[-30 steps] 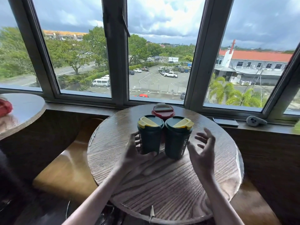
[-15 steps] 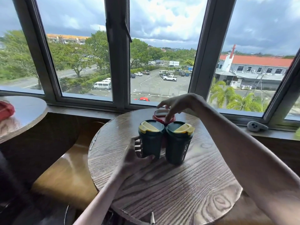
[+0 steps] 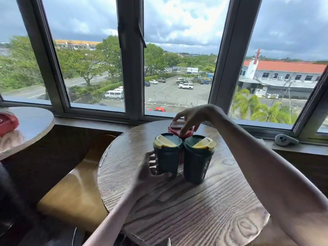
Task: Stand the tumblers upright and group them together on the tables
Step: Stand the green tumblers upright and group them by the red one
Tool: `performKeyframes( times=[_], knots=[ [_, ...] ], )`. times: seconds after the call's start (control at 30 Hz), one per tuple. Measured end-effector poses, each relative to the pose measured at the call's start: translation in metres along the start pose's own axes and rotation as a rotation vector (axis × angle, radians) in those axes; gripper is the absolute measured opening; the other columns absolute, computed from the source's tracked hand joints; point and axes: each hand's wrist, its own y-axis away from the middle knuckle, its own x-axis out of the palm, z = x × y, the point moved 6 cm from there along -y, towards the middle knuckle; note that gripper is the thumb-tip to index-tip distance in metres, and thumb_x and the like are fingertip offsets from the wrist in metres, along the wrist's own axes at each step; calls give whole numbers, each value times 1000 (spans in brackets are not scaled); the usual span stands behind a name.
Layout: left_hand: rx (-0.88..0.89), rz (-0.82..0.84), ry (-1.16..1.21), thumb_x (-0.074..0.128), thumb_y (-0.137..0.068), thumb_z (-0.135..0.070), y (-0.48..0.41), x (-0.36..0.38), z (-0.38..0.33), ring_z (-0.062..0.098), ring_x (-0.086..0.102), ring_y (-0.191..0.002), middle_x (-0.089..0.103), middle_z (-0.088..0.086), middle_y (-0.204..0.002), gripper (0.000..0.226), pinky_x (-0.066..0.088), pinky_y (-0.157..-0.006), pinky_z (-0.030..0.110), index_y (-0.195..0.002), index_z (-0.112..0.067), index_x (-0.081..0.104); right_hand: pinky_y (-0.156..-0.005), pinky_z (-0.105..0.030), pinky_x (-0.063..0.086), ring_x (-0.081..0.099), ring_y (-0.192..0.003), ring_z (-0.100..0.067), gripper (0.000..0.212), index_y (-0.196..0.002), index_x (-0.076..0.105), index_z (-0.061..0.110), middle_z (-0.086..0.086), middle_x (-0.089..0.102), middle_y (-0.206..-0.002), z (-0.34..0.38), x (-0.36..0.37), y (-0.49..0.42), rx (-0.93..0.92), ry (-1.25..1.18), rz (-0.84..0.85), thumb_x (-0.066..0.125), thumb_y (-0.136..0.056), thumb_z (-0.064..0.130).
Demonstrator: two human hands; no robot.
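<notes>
Looking down through my head camera, I see two green tumblers standing upright and touching side by side at the middle of the round wooden bench: the left green tumbler and the right green tumbler, both with yellow-flapped lids. My left hand is wrapped around the lower body of the left one, its grip clamped on that tumbler. Just behind the pair stands the red tumbler, upright too as far as I can tell, though its body is mostly hidden; my right hand arches over it from the right of the frame, fingertips resting on its lid, grip closing on the top without a full wrap. I judge this bench nearly done, needing only the red one snugged against the greens. At the far left edge of the frame, a second bench carries something red that seems not to be standing, so work likely remains there. Compared with a second ago, my right hand has left the open space beside the right green tumbler and reached over to the red lid, while my left has kept its hold.
</notes>
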Motion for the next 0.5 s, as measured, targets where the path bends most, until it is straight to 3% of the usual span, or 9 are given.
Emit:
performKeyframes(
  times=[0.17,0.27,0.37,0.43,0.5],
  knots=[
    [-12,11,21,83,-48,-41,2,0,-5,0,63,-93,57,-5,-112,84,57,-74,25,-119,-34,39,-101,-44,46,48,-127,-30,67,-140,41,26,-10,41,-147,6,6,13,3,-73,30,71,-80,27],
    [-16,2,-12,81,-48,-43,4,0,-6,-3,61,-95,57,-7,-113,87,55,-75,21,-122,-31,37,-102,-40,43,46,-128,-28,76,-145,31,24,-12,38,-147,7,3,36,4,-40,-84,68,-82,41],
    [-1,-13,-88,78,-51,-50,10,-3,-10,1,56,-105,53,-11,-116,92,49,-77,14,-129,-28,34,-96,-33,44,52,-117,-23,63,-137,43,18,-13,52,-133,2,0,75,-80,-67,-453,68,-83,40],
    [-19,-44,-161,78,-60,-51,17,-8,-11,8,55,-107,52,-3,-120,93,48,-82,17,-135,-19,32,-91,-38,48,57,-101,-18,40,-121,56,21,-4,60,-113,-5,9,109,-126,-108,-763,66,-83,34],
    [-23,-104,-266,72,-75,-45,30,-15,-18,11,56,-103,55,3,-121,74,49,-82,22,-133,-14,37,-86,-45,48,55,-91,-15,23,-101,61,26,5,58,-95,-10,32,147,-110,-182,-1026,58,-79,32]
  ],
)
